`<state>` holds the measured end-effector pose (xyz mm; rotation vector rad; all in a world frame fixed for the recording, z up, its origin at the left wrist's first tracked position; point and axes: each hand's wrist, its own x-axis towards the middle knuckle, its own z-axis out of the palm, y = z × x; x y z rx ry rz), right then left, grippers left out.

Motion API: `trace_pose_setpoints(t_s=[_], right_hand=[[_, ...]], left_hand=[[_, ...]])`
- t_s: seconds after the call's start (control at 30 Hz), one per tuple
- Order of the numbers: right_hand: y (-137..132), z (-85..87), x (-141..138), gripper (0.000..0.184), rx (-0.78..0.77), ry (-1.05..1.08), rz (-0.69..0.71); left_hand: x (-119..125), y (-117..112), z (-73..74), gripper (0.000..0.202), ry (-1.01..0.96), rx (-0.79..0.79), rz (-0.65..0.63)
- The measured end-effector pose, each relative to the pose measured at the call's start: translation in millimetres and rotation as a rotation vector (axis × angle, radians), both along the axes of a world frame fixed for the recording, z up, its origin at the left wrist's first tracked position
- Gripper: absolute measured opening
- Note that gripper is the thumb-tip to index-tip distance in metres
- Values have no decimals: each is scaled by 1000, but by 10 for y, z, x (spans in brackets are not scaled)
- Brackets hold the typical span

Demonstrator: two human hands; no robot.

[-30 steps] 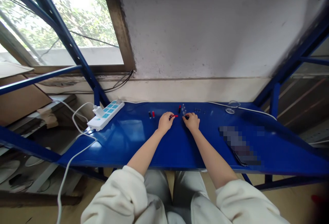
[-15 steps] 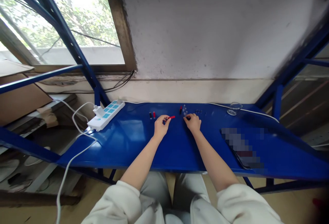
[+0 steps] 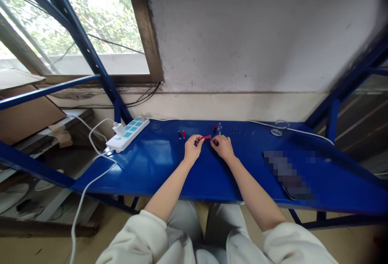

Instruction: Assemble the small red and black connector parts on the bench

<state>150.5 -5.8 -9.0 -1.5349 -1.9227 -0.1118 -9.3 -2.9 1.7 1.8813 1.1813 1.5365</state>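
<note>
My left hand (image 3: 192, 148) is closed in a pinch on a small red piece (image 3: 206, 137) above the blue shelf (image 3: 157, 163). My right hand (image 3: 222, 146) is closed too, its fingertips on a small dark piece right at the red piece's end. The two hands nearly touch. Behind them stand several tiny parts: a dark and a red one (image 3: 181, 134) to the left, a red and clear group (image 3: 217, 128) just beyond my right hand, and a row of dark bits (image 3: 237, 130).
A white power strip (image 3: 128, 134) with a plugged cable lies at the shelf's back left. Clear glass pieces (image 3: 279, 127) and a white wire lie at the back right. A blurred-out flat object (image 3: 286, 173) rests right of my arm. Blue frame posts flank the shelf.
My right hand has moved left toward my left hand, bringing the dark piece up to the red one. The left hand stayed pinched on the red piece.
</note>
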Motion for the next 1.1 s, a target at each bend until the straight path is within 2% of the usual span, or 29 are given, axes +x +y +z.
trace_pose_setpoints(t_s=[0.33, 0.67, 0.9, 1.1], right_hand=[[-16, 19, -3, 11, 14, -83, 17], [-41, 42, -27, 9, 26, -64, -28], [-38, 37, -41, 10, -4, -49, 45], [-54, 36, -66, 10, 0, -72, 85]], left_hand=[[-15, 10, -10, 18, 33, 73, 18], [6, -84, -6, 34, 324, 158, -143], [1, -42, -10, 18, 220, 111, -98], [1, -10, -51, 11, 234, 57, -96]])
